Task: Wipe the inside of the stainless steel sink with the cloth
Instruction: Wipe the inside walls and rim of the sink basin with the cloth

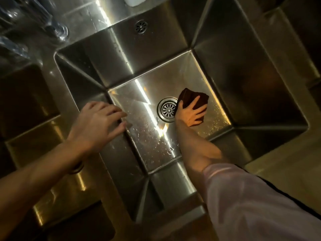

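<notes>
A deep stainless steel sink [243,75] fills the view, its wet floor streaked with glare and water drops. A round drain strainer [167,109] sits in the middle of the floor. Just right of the drain lies a dark brown cloth [192,98]. My right hand [190,114] presses down on the cloth with fingers spread flat across it. My left hand [98,124] hovers at the sink's left rim with fingers relaxed and holds nothing.
An overflow grille [141,26] sits high on the far wall. Blurred glassware [57,30] stands on the counter at the upper left. A white object [134,1] lies at the top edge. Steel counter surrounds the basin.
</notes>
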`<state>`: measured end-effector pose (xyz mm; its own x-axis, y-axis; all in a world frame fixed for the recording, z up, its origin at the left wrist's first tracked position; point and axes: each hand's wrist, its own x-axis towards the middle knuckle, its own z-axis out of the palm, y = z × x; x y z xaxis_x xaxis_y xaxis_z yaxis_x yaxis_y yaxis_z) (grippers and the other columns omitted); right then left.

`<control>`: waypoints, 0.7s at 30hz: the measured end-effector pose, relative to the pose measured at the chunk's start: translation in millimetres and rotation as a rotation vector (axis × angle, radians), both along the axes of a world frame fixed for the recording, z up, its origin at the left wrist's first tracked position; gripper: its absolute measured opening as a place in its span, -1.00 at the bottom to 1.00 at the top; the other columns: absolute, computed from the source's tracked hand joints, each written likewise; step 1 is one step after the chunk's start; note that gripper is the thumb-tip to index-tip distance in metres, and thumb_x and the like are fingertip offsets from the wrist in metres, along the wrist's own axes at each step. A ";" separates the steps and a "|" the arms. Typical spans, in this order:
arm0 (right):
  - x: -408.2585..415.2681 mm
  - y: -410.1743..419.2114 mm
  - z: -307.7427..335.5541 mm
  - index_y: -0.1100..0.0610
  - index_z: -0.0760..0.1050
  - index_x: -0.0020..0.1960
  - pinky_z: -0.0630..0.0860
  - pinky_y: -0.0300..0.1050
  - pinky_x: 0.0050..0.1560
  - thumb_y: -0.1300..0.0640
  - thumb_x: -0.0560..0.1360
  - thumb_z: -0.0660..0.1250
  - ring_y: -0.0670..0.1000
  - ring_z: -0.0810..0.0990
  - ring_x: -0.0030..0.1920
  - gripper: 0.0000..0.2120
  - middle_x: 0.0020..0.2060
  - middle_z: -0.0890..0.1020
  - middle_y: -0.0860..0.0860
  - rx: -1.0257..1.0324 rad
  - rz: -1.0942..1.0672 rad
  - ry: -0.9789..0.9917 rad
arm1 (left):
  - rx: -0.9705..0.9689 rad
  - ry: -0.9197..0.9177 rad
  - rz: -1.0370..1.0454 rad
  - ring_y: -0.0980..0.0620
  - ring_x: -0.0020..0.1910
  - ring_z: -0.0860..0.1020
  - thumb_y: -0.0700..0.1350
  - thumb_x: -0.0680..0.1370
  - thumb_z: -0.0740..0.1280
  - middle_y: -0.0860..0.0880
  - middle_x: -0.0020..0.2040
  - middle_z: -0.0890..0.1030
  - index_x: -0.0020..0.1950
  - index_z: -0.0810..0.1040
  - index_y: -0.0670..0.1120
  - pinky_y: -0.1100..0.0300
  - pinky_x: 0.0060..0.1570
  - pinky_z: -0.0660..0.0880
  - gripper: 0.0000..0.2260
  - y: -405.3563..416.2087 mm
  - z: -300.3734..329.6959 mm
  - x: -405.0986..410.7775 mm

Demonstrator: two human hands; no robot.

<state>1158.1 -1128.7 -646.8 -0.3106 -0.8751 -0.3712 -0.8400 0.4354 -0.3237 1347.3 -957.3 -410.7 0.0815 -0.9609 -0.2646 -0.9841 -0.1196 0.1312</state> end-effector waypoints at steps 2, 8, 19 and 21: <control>0.4 -2.5 7.9 -0.09 -0.06 0.56 -0.02 0.43 0.38 -0.14 0.56 0.17 0.24 -0.10 0.53 -0.33 0.55 -0.08 0.16 -0.013 -0.009 0.009 | -0.053 -0.018 -0.031 -0.11 0.10 0.56 0.16 0.57 0.05 -0.05 0.09 0.65 0.18 0.61 -0.03 0.00 0.19 0.28 -0.55 1.2 -0.3 -0.4; 12.4 3.3 17.0 -0.10 -0.04 0.56 -0.14 0.48 0.38 -0.12 0.61 0.07 0.21 -0.21 0.53 -0.43 0.56 -0.13 0.07 0.033 0.046 0.025 | -0.028 -0.014 -0.081 -0.08 0.11 0.55 0.13 0.57 0.05 -0.04 0.13 0.64 0.23 0.60 -0.02 -0.02 0.25 0.26 -0.56 1.6 -3.3 1.9; -0.1 4.7 -19.2 -0.10 -0.20 0.55 -0.05 0.42 0.41 -0.13 0.63 0.04 0.28 -0.18 0.52 -0.39 0.55 -0.19 0.09 0.082 0.176 0.147 | -0.032 0.013 -0.099 -0.08 0.13 0.53 0.13 0.57 0.06 -0.03 0.14 0.62 0.24 0.59 -0.01 -0.03 0.19 0.31 -0.57 1.9 -6.9 4.1; -3.5 -2.8 -21.5 -0.10 -0.16 0.56 -0.02 0.42 0.40 -0.11 0.63 0.03 0.28 -0.14 0.52 -0.42 0.56 -0.15 0.09 0.048 0.147 0.162 | -0.030 0.007 -0.092 -0.08 0.12 0.53 0.11 0.57 0.09 -0.02 0.13 0.63 0.22 0.60 -0.01 -0.01 0.17 0.30 -0.60 0.9 -6.2 3.7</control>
